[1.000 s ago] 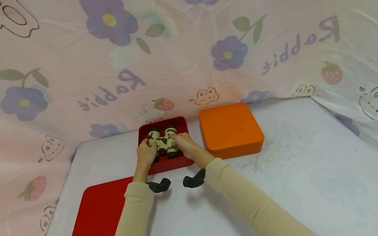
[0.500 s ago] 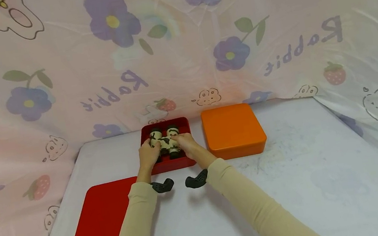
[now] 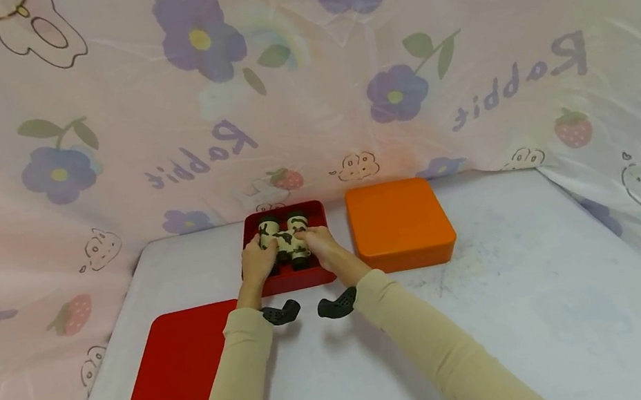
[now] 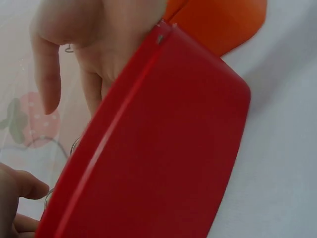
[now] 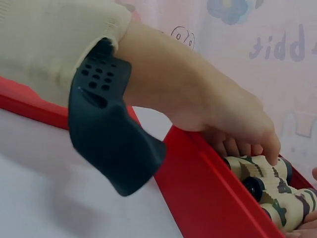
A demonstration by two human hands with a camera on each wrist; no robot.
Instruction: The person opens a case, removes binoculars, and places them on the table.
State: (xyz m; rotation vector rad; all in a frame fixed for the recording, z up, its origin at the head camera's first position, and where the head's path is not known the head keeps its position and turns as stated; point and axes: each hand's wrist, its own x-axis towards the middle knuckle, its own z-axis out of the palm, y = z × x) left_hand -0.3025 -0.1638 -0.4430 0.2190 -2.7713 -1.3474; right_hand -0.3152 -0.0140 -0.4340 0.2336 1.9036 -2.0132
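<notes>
Camouflage binoculars (image 3: 284, 239) are held within the walls of a red box (image 3: 298, 280), toward the far side of the bench (image 3: 504, 325); whether the box floor is touched by their underside cannot be told. Two cylindrical barrels are joined by a bridge; the casing is cream, blotched with dark green and brown, finely ribbed in places, and the ends are finished in black. The left barrel is gripped by the left hand (image 3: 258, 262), the right barrel by the right hand (image 3: 325, 248), thumbs laid on the upper side. The box is shallow, smooth and faintly glossy, its corners rounded, its rim marked by a narrow ledge. Most of the binoculars is screened by the red wall in the left wrist view.

Around: an orange box (image 3: 398, 215), smooth and round-cornered, is set just beside the red one, on its right, a narrow gap left between. A flat red lid (image 3: 177, 366) is laid nearer, at left, partly covered by the left sleeve (image 3: 237, 374). The near bench surface is crossed by the right sleeve (image 3: 436, 335); both are of pale yellowish cloth. A black perforated piece (image 5: 116, 124) is worn at each wrist. The bench is covered in white, smudged in patches, and is backed by creased fabric (image 3: 303, 91) printed with flowers, strawberries and rabbits
</notes>
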